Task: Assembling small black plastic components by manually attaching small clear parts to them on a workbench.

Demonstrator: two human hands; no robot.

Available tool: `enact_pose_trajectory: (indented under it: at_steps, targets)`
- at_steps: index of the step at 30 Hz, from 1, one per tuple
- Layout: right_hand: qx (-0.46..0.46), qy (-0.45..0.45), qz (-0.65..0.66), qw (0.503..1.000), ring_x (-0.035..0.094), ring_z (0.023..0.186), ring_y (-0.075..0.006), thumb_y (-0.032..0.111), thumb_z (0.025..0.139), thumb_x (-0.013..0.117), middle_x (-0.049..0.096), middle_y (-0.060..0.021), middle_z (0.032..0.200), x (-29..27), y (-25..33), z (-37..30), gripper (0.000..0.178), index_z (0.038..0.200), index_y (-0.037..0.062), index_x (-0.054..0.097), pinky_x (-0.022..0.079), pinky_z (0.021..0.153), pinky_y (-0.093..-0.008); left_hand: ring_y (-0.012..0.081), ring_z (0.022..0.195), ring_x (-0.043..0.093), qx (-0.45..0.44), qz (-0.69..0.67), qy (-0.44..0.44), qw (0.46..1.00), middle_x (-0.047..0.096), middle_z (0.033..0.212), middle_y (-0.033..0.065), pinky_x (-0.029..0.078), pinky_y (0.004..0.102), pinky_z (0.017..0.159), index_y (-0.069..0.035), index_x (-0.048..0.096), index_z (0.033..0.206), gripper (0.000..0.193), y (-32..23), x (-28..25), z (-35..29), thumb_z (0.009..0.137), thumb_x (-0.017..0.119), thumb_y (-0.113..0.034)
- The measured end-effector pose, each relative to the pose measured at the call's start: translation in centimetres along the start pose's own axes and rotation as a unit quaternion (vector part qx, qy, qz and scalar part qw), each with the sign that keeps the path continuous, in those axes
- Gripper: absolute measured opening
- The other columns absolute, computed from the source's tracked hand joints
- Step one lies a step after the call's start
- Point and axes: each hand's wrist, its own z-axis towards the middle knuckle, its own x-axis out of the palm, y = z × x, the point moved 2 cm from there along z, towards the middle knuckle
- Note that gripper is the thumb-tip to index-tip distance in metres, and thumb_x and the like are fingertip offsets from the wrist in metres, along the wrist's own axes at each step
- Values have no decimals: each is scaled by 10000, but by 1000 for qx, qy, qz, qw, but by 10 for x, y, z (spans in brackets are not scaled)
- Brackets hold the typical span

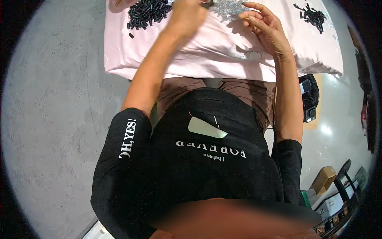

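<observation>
My left hand [188,18] is at the far edge of the view, partly cut off and smeared by motion. Its fingers look curled in, with a small dark bit beside their tips; what they hold is unclear. Left of it lies a heap of short black cylindrical pieces [147,14], with one loose black piece [131,36] nearer to me. A pile of small shiny silver pieces [227,8] lies between my hands. My right hand [268,30] is at that pile's right side, fingers bent and thumb drawn in. Something small and dark shows at its fingertips.
A smaller heap of black pieces [313,18] lies at the far right of the pink cloth-covered table [223,63]. Below its right edge is a dark bag-like object [310,97]. An open cardboard box [323,180] and other items stand at the lower right.
</observation>
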Motion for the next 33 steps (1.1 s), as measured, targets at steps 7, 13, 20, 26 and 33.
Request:
enact_pose_trajectory:
  at_steps: [7, 13, 20, 26, 33]
  targets:
    - [-40, 58, -39, 997, 657, 914, -105, 114, 1014, 644, 719, -90, 1102, -15, -10, 7, 301, 1294, 4, 620, 537, 801, -198, 396, 1036, 597, -118, 337, 28, 933, 670, 1033, 189, 452, 482, 919, -25, 736, 1060, 310, 51, -73, -2, 805, 559, -17]
    - [-36, 52, -30, 998, 643, 930, -101, 120, 1008, 650, 717, -84, 1125, -18, -12, 8, 350, 1335, 7, 598, 523, 831, -187, 365, 1008, 620, -116, 351, 4, 929, 688, 988, 179, 440, 481, 920, -54, 756, 944, 237, 41, -46, 12, 782, 590, -3]
    - [-39, 39, -26, 998, 652, 915, -103, 127, 1000, 665, 723, -77, 1099, -21, -13, 10, 352, 1325, 6, 604, 538, 828, -202, 391, 926, 655, -81, 210, 12, 974, 689, 905, 216, 510, 470, 861, -12, 732, 871, 203, 68, -7, 34, 767, 566, 40]
    - [-30, 17, -14, 999, 655, 917, -103, 133, 995, 673, 724, -80, 1096, -22, -14, 9, 341, 1306, 5, 615, 545, 837, -206, 409, 962, 650, -88, 237, 31, 967, 686, 946, 241, 507, 479, 884, -1, 724, 882, 175, 75, 0, 34, 789, 580, 31]
    - [-43, 38, -16, 998, 655, 925, -101, 134, 999, 668, 723, -75, 1104, -22, -13, 8, 334, 1302, 5, 615, 547, 862, -214, 420, 944, 642, -79, 241, 90, 963, 667, 912, 252, 506, 481, 866, 15, 691, 874, 133, 64, -9, 24, 800, 582, 34]
